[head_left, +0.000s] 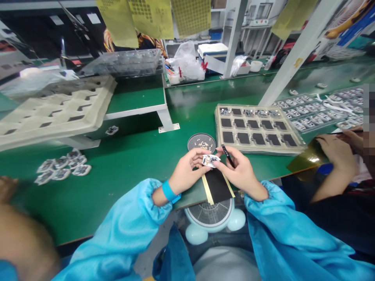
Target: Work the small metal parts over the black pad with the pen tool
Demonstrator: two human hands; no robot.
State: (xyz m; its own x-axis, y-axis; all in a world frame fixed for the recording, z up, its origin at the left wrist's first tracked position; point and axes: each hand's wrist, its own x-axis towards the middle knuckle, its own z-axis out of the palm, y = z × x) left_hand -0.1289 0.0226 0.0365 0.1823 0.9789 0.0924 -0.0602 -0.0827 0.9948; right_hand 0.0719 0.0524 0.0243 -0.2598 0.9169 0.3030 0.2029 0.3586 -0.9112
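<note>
My left hand [189, 167] is closed on a small white housing [210, 160] with dark and metallic parts inside, gripping it by its left side. From the right, the thumb of my right hand [238, 171] meets the same housing. A slim black tool [227, 156] with pale lettering lies across that hand, held in its curled fingers; its working end cannot be made out. Just beyond my fingers is a round grey perforated dish [191, 141] scattered with tiny pale pieces. Under my hands a black pad [219, 188] with yellow taped sides lies at the table edge.
Right of the dish stands a stacked clear tray [260, 146] with dark pockets. Several white housings [61, 173] lie at left, near a raised shelf [137, 105] bearing a cream tray [55, 128]. Other people's arms [336, 164] [23, 230] are at both sides. A light-blue fan [209, 222] sits below the edge.
</note>
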